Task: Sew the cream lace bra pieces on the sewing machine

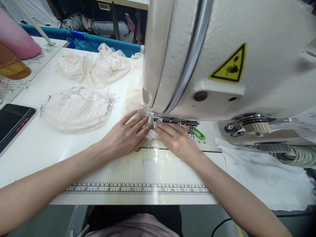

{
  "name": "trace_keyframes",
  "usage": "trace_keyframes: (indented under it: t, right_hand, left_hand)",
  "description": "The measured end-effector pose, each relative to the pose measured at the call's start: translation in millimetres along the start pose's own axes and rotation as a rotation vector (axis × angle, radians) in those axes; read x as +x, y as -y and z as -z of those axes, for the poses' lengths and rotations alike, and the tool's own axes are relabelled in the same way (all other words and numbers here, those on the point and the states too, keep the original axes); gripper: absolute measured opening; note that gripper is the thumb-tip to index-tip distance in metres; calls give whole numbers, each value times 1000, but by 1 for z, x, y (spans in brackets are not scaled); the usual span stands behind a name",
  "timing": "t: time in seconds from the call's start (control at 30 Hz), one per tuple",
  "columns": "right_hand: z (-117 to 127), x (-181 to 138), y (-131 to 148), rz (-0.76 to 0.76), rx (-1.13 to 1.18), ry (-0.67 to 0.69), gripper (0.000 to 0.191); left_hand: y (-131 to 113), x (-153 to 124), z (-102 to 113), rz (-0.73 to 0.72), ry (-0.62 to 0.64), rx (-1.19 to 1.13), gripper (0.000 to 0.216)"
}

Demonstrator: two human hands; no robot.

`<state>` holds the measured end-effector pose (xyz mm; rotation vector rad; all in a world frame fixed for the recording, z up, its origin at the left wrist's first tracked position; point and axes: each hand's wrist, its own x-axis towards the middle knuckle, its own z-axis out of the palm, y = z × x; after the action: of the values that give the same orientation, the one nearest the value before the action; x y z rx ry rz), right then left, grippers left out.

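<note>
My left hand (124,136) lies flat with stretched fingers on a cream lace piece (135,100) at the sewing machine (182,59). Its fingertips are just left of the presser foot (155,119). On the other side, my right hand (176,140) also rests flat, its extended fingers pointing toward the foot at the edge of the lace. Part of the lace is hidden under my fingers and behind the machine head. A green clip-shaped tool (198,133) lies right of my right hand.
Further lace pieces with dark thread ends (79,108) (98,67) lie at the left. A black phone-like device (14,123) is at the left edge, below a pink thread cone (18,33). A ruler strip (138,189) runs along the front edge. White cloth (261,177) lies at right.
</note>
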<state>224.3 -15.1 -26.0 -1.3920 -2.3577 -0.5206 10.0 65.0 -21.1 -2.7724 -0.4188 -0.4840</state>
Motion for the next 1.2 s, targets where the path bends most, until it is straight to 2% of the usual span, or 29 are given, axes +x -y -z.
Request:
trace_keyframes:
  t: [0.23,0.53,0.63,0.87,1.03,1.2]
  right_hand:
    - [-2,-1,-6,45,8,2,24]
    - [-6,-2,-5,-73,81,124,33]
    - [-7,-3,-7,-76,101,110,35]
    - [-2,-2,-2,-45,60,109,34]
    - [3,1,4,45,-97,61,27]
    - [2,2,4,64,-100,11,21]
  left_hand:
    - [1,-1,-1,-2,8,-27,38]
    - [5,1,-2,43,20,-93,35]
    - [6,1,-2,43,21,-109,34]
    - [8,1,3,-110,-45,-171,30]
    - [11,4,7,-83,-39,-188,23]
    - [12,4,4,-59,-54,-195,24]
